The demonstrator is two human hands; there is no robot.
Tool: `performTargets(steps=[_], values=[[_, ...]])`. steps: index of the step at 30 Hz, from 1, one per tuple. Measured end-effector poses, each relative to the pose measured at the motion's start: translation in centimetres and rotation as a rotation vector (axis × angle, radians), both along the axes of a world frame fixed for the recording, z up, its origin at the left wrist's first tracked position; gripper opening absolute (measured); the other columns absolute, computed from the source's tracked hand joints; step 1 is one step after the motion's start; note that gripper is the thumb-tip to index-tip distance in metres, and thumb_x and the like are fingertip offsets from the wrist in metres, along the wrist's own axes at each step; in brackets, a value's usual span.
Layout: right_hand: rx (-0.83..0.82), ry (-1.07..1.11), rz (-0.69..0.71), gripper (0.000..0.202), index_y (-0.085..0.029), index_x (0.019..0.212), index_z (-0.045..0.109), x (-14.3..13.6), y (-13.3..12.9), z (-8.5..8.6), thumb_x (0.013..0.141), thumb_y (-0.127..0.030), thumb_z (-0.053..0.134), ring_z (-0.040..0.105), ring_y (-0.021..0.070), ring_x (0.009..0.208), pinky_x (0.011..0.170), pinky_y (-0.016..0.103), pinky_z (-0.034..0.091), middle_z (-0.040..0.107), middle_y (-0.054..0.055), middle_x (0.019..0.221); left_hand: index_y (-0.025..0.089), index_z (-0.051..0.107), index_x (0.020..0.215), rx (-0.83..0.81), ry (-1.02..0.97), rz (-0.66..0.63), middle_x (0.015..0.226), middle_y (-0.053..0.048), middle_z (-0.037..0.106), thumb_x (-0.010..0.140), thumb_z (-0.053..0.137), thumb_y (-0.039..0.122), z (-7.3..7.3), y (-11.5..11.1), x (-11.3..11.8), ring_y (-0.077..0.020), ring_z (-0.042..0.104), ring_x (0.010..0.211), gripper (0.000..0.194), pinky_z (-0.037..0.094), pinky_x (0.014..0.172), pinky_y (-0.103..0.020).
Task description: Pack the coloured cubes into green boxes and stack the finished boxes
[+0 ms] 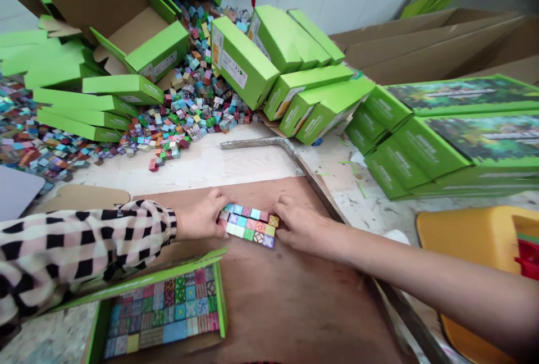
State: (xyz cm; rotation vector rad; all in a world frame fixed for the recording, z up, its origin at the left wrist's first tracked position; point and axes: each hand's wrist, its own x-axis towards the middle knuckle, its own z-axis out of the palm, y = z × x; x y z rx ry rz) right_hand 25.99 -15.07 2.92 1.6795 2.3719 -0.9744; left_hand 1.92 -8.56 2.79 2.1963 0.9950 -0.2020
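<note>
Labels first. Green carton (244, 66), upper middle: white sticker with small dark print and symbols, plus an orange patch; too blurred to read. Stacked green boxes (446, 156) at right: pale lettering on the end faces, a white title band across the dark forest-like artwork on top; neither legible.

Containers. Open green box (223, 302), lower left, lid flap raised, packed with rows of patterned cubes (168, 310): blue, green, pink, wood-grain. Large brown cardboard boxes (433, 44) at upper right; contents not visible. Yellow plastic piece (463, 240) at right, something red (528, 257) in its opening.

Loose cubes (202, 94) heaped along the back of the pale bench (197, 164), green cartons lying among and on them. Bent metal bar (311, 176) beside the brown board (295, 308).

Hands. Small block of cubes (248, 226), rows of mixed colours, over the board, between the two hands. Left hand (202, 219), below a checked sleeve (84, 243), clamped on its left end; right hand (305, 232), forearm bare, clamped on the right end.
</note>
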Motion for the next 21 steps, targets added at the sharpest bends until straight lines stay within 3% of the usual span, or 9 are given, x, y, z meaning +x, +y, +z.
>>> performTargets(steps=[4, 10, 15, 21], values=[[0.027, -0.046, -0.013, 0.015, -0.015, 0.091, 0.058, -0.2, 0.0, 0.0, 0.083, -0.015, 0.046, 0.056, 0.0182, 0.086, 0.076, 0.027, 0.041, 0.054, 0.009, 0.096, 0.015, 0.048, 0.123, 0.028, 0.063, -0.003, 0.109, -0.007, 0.04, 0.062, 0.07, 0.022, 0.2, -0.4, 0.6, -0.0214, 0.051, 0.094, 0.066, 0.047, 0.086, -0.035], [0.062, -0.197, -0.015, 0.022, -0.014, 0.094, 0.06, -0.2, -0.2, 0.8, 0.085, -0.011, 0.04, 0.059, 0.0177, 0.079, 0.068, 0.026, 0.041, 0.058, 0.011, 0.096, 0.018, 0.05, 0.118, 0.044, 0.064, -0.066, 0.108, -0.006, 0.042, 0.065, 0.065, 0.02, 0.8, -0.4, 0.8, -0.0211, 0.051, 0.095, 0.055, 0.047, 0.085, -0.034], [0.086, -0.306, 0.082, 0.027, -0.013, 0.093, 0.063, 0.7, -0.6, 1.5, 0.077, -0.004, 0.044, 0.061, 0.0209, 0.08, 0.066, 0.028, 0.042, 0.059, 0.013, 0.093, 0.019, 0.047, 0.124, 0.076, 0.048, -0.034, 0.114, -0.008, 0.041, 0.062, 0.069, 0.022, 0.9, -0.6, 0.6, -0.0246, 0.049, 0.103, 0.066, 0.045, 0.091, -0.039], [0.062, -0.158, 0.037, 0.02, -0.018, 0.093, 0.061, 1.2, -0.7, 1.0, 0.076, -0.015, 0.05, 0.06, 0.0187, 0.076, 0.063, 0.027, 0.041, 0.056, 0.009, 0.097, 0.017, 0.048, 0.122, 0.079, 0.049, -0.012, 0.112, -0.008, 0.04, 0.061, 0.07, 0.021, 1.0, -0.9, 0.7, -0.0252, 0.049, 0.102, 0.065, 0.044, 0.091, -0.038]])
